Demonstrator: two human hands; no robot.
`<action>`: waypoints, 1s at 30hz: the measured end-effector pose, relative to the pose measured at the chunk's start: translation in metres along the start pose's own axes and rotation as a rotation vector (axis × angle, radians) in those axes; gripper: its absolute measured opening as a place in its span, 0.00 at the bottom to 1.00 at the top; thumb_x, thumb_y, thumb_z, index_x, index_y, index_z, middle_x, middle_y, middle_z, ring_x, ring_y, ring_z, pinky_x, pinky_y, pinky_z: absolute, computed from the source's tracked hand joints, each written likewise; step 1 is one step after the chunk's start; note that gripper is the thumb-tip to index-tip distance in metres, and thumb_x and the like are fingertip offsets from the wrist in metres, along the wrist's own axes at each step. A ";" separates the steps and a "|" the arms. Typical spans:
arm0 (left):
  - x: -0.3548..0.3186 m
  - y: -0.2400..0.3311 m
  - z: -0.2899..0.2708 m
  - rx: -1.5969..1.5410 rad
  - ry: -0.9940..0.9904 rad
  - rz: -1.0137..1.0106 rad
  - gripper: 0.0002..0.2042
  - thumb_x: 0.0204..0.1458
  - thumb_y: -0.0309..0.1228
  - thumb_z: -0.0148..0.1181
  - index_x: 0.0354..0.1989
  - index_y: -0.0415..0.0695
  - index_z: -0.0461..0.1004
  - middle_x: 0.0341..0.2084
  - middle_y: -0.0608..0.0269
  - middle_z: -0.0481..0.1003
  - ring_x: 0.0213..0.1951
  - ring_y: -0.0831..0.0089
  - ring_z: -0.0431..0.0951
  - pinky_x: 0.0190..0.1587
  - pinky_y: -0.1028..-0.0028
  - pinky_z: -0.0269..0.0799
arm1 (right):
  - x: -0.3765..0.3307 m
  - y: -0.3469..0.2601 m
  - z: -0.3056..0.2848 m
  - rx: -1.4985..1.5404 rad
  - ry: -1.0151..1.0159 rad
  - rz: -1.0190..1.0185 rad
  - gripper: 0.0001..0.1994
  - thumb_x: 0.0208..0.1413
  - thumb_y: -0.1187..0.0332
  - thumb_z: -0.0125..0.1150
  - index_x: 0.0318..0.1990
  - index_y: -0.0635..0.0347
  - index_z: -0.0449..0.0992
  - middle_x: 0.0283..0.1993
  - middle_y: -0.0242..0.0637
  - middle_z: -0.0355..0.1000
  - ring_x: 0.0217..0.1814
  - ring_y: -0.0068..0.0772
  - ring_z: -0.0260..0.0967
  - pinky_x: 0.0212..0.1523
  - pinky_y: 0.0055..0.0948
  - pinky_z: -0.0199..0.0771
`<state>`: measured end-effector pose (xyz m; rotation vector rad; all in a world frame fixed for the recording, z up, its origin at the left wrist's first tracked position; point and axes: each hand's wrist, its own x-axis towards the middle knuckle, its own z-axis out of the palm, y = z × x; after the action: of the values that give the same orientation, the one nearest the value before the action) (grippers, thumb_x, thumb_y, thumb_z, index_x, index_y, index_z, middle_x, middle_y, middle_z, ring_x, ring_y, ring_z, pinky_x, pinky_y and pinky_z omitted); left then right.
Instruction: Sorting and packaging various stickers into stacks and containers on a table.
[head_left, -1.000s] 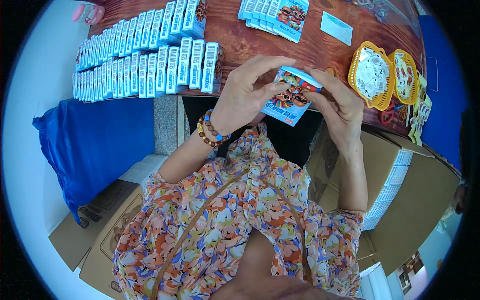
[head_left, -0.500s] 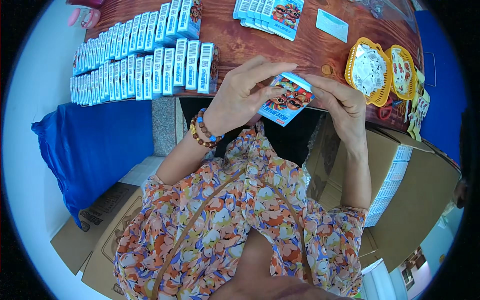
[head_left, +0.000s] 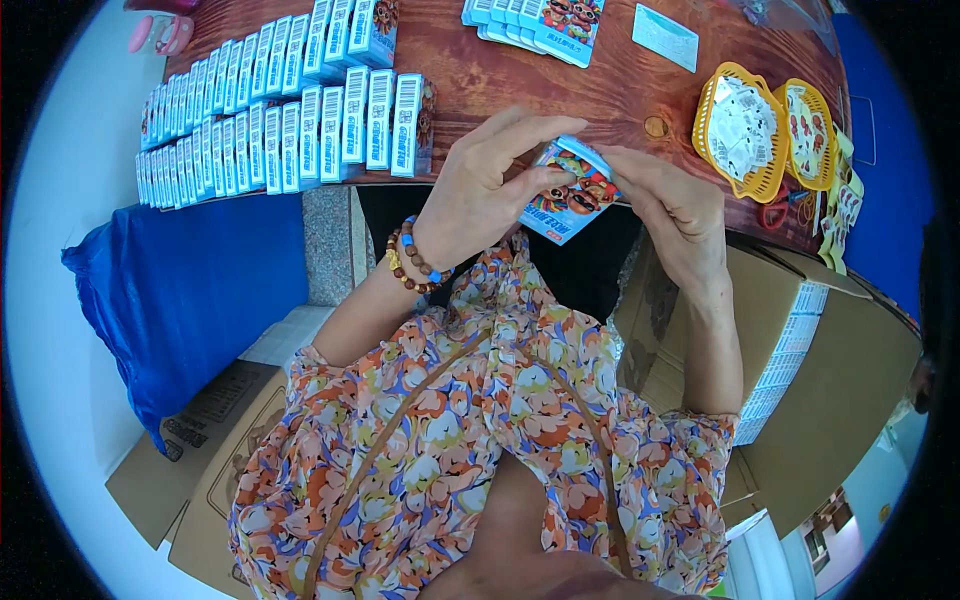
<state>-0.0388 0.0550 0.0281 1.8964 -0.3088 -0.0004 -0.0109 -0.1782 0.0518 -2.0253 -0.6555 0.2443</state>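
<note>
Between my hands, above the near edge of the table, is a small blue card box (head_left: 572, 203) with colourful cartoon figures on its front. My left hand (head_left: 497, 180) grips the box by its left side, thumb across the front and fingers over the top. The fingers of my right hand (head_left: 670, 195) are closed on its upper right corner. The box is tilted, its top end toward the far right. What lies behind it is hidden.
Two rows of upright blue boxes (head_left: 272, 150) line the left of the table (head_left: 560, 95). Flat box blanks (head_left: 550, 28) and a pale card (head_left: 665, 38) lie farther back. Yellow baskets (head_left: 740, 130) hold small packets and stickers at right, near red scissors (head_left: 775, 212). Below stands an open carton (head_left: 820, 400).
The box has tipped slightly in my hands and its top face shows less. My right fingers have pressed in closer at the top corner. The view has shifted a little.
</note>
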 end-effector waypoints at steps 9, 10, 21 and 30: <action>-0.001 -0.005 0.009 -0.213 0.031 -0.115 0.19 0.51 0.26 0.66 0.54 0.46 0.77 0.36 0.61 0.76 0.35 0.69 0.75 0.40 0.70 0.73 | -0.012 0.000 0.015 0.051 0.110 0.025 0.20 0.55 0.80 0.64 0.57 0.63 0.77 0.59 0.44 0.75 0.60 0.34 0.73 0.55 0.30 0.77; 0.000 -0.007 0.008 -0.192 0.020 -0.064 0.18 0.51 0.27 0.66 0.53 0.45 0.77 0.38 0.61 0.76 0.36 0.70 0.76 0.41 0.71 0.73 | -0.012 0.005 0.013 0.044 0.078 -0.021 0.21 0.55 0.80 0.64 0.58 0.63 0.76 0.60 0.45 0.74 0.60 0.35 0.73 0.56 0.31 0.77; -0.005 -0.007 0.012 -0.315 0.034 -0.144 0.19 0.51 0.27 0.67 0.53 0.43 0.77 0.41 0.60 0.78 0.42 0.72 0.79 0.46 0.73 0.74 | -0.010 0.003 0.009 0.615 0.166 0.200 0.19 0.54 0.82 0.64 0.54 0.65 0.77 0.57 0.44 0.76 0.58 0.33 0.74 0.56 0.28 0.75; -0.004 -0.007 0.018 -0.480 0.052 -0.253 0.20 0.54 0.25 0.66 0.56 0.43 0.76 0.40 0.62 0.76 0.40 0.77 0.78 0.43 0.77 0.75 | -0.009 0.001 0.000 0.028 0.099 -0.128 0.14 0.54 0.81 0.65 0.49 0.66 0.80 0.56 0.44 0.76 0.56 0.31 0.74 0.52 0.28 0.77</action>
<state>-0.0438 0.0409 0.0147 1.4431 -0.0245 -0.1797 -0.0180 -0.1833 0.0497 -1.9473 -0.7120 0.0772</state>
